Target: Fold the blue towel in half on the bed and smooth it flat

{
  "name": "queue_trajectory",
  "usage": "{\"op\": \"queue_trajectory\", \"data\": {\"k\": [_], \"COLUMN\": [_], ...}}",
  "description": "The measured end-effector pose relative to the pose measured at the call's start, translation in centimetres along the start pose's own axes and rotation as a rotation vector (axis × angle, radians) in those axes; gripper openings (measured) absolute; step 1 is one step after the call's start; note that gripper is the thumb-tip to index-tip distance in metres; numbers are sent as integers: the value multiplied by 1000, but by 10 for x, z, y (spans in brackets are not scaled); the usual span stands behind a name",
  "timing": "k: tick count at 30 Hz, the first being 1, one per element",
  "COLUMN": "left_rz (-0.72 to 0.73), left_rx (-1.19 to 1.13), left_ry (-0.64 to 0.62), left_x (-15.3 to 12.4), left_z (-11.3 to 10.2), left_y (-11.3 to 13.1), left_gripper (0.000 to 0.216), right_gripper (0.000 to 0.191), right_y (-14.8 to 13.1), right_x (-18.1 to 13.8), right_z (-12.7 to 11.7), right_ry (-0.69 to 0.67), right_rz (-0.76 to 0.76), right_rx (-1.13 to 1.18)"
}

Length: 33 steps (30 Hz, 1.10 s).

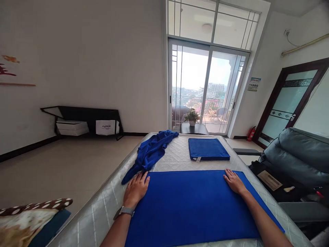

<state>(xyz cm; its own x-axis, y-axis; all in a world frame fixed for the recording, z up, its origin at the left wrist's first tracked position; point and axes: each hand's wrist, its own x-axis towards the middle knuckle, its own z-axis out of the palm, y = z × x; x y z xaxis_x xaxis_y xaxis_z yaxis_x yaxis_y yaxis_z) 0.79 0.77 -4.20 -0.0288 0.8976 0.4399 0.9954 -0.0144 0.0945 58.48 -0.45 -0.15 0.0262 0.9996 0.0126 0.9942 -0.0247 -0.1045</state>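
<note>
Head view: left hand (pixel 136 189) and right hand (pixel 234 181) lie flat, apparently pinching nothing, near the far corners of the spread blue towel (pixel 191 206) on the quilted mattress (pixel 177 156); uneven pressure could ruck it, or catch the crumpled blue towel (pixel 151 152) alongside

Bright sliding glass doors (pixel 207 85), pale walls (pixel 102 61), beige floor (pixel 102 168), dark armchair (pixel 300 154).

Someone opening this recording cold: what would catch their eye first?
Probably the smooth blue cloth spread across the near mattress, with the left hand at its far left corner and the right hand near its far right. Beyond it lie a crumpled blue cloth, left, and a folded blue stack, right. Bright glass doors stand behind.
</note>
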Motion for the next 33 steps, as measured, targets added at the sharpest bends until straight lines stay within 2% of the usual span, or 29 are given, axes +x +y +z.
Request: {"op": "queue_trajectory", "data": {"k": [3, 7, 14, 21, 26, 33], "left_rz": [2, -23, -35, -52, -39, -64], "left_rx": [-2, 2, -16, -32, -22, -63], "left_ry": [-15, -44, -113, -117, -136, -149], "left_x": [0, 2, 6, 11, 13, 16], "left_z": [5, 10, 16, 11, 7, 13], "left_y": [-4, -9, -18, -13, -8, -15], "left_gripper": [56, 56, 56, 58, 64, 62], "right_gripper": [67, 67, 65, 58, 57, 57], "right_y": [51, 77, 85, 93, 94, 91], "right_x": [-3, -2, 6, 9, 7, 6], "right_z": [-2, 5, 21, 14, 12, 8], "right_ry": [31, 62, 118, 151, 194, 198], "right_rz": [117, 154, 153, 114, 158, 194], "right_rx": [-24, -27, 2, 51, 79, 71]}}
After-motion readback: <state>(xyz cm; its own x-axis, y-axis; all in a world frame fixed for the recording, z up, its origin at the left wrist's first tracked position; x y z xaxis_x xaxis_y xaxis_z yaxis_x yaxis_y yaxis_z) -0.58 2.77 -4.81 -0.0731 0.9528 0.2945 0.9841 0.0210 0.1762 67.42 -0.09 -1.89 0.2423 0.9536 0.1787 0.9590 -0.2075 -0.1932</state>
